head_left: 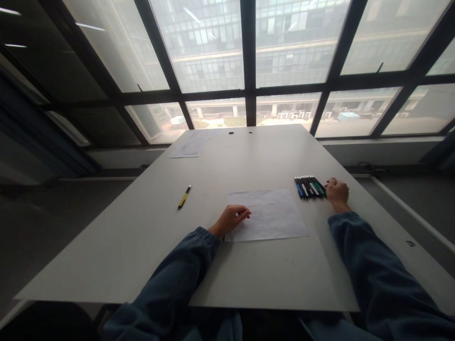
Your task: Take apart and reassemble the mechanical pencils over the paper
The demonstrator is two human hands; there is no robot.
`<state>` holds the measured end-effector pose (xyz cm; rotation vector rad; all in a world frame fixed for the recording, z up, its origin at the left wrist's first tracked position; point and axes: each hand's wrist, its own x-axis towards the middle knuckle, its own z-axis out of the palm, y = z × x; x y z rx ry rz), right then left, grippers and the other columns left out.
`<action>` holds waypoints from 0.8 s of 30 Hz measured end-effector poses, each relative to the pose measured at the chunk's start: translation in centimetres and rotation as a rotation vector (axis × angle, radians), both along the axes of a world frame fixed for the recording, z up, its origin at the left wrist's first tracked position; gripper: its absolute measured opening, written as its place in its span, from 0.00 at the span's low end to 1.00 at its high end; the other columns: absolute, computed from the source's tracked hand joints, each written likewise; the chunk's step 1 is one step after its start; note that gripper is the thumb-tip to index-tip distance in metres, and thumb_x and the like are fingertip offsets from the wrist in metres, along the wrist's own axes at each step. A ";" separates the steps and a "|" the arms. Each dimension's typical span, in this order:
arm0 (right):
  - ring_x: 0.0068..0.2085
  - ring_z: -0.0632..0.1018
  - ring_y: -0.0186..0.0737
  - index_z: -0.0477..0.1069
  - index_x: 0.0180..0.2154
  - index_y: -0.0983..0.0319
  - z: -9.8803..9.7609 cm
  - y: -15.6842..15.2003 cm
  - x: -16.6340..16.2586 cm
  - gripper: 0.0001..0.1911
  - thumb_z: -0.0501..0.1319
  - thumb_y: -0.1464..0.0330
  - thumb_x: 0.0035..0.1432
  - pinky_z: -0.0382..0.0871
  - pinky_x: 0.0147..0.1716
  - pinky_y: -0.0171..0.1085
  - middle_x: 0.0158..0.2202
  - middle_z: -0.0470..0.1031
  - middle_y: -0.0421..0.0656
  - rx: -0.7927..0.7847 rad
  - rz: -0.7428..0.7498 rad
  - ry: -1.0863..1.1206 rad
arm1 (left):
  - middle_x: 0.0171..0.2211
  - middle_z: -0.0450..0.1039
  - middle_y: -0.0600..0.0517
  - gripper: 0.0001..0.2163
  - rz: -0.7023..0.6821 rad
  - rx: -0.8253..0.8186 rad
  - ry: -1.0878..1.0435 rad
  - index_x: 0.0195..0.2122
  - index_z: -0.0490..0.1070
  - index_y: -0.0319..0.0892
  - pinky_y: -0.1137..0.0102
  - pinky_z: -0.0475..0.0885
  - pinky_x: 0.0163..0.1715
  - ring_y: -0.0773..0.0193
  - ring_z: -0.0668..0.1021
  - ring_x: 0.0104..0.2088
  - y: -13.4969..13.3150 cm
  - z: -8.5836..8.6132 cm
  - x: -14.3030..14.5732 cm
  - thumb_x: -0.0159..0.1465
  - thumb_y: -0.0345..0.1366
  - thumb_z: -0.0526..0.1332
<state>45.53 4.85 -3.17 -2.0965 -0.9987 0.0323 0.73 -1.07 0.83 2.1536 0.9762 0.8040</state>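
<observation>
OK: windows [209, 42] behind far edge of white desk [245, 166]. Sheet [275, 218] toward near edge, just right of centre; papers [186, 148] at far left corner. Left hand [232, 220] over sheet's left edge, fingers loosely curled, gap to thumb; can't tell if it touches. Right hand [337, 192] curled at the right end of the pens [308, 188], near desk's right edge; can't tell if it's pinching one. Pens side by side, just right of sheet. Yellow pen [184, 198] alone, between sheet and desk's left edge.

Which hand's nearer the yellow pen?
Left. Left hand is right of the yellow pen, at the paper; right hand is farther right, by the pen row.
</observation>
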 end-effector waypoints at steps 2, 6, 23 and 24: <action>0.40 0.78 0.53 0.80 0.35 0.67 0.0 0.0 0.1 0.23 0.49 0.63 0.61 0.67 0.41 0.44 0.31 0.80 0.55 0.018 -0.004 0.024 | 0.28 0.79 0.49 0.16 0.005 -0.003 0.000 0.33 0.78 0.38 0.75 0.68 0.28 0.67 0.76 0.28 0.0 -0.1 0.0 0.67 0.44 0.58; 0.39 0.78 0.54 0.80 0.34 0.67 0.1 -0.1 0.0 0.22 0.49 0.62 0.62 0.66 0.40 0.44 0.29 0.80 0.54 0.018 0.014 0.053 | 0.28 0.79 0.49 0.15 0.005 -0.006 0.003 0.33 0.78 0.38 0.76 0.67 0.28 0.67 0.76 0.28 0.1 -0.1 0.0 0.67 0.43 0.58; 0.33 0.76 0.44 0.76 0.34 0.62 3.1 -3.3 -12.0 0.18 0.51 0.61 0.66 0.69 0.37 0.41 0.33 0.78 0.46 0.299 0.794 -0.068 | 0.29 0.80 0.51 0.13 0.056 0.028 -0.005 0.32 0.78 0.39 0.75 0.68 0.31 0.68 0.76 0.29 0.3 -0.4 0.1 0.67 0.41 0.59; 0.35 0.76 0.44 0.76 0.35 0.61 3.2 -3.9 -13.4 0.17 0.52 0.61 0.66 0.69 0.39 0.42 0.34 0.78 0.47 0.307 0.871 -0.066 | 0.29 0.80 0.50 0.13 0.055 0.026 -0.001 0.32 0.78 0.39 0.75 0.68 0.31 0.67 0.76 0.29 0.3 -0.4 0.1 0.67 0.41 0.59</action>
